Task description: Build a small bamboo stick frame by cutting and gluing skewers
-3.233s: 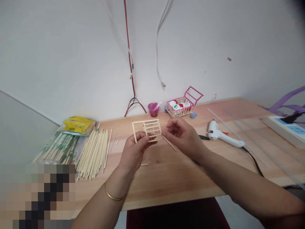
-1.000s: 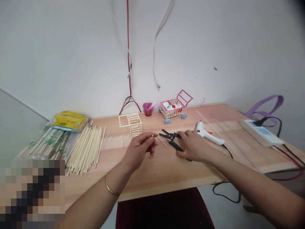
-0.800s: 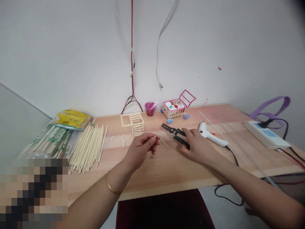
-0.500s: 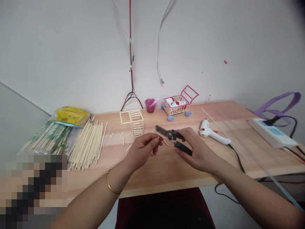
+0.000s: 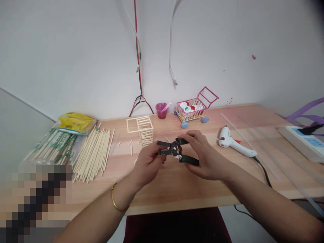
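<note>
My right hand (image 5: 202, 155) is closed round the dark green handles of a pair of wire-stripper pliers (image 5: 174, 148), whose black jaws point left and stand apart. My left hand (image 5: 150, 160) is pinched at those jaws; a small wooden stick shows only faintly between its fingers, mostly hidden by the pliers. Just behind my left hand stands a small frame glued from wooden sticks (image 5: 145, 130), with a ladder-like side and an open rectangle reaching left. Several short cut stick pieces (image 5: 131, 148) lie on the table beside it.
A pile of wooden sticks (image 5: 93, 155), wrapped sticks (image 5: 48, 145) and a yellow packet (image 5: 76, 122) lie at left. Behind are a pink cup (image 5: 161, 111) and a miniature cart (image 5: 192, 111) holding caps. A glue gun (image 5: 234, 143), clear glue sticks and a power strip (image 5: 303, 141) are at right.
The pliers have swung round and moved left and down, so their jaws now meet my left fingertips. The view has shifted slightly.
</note>
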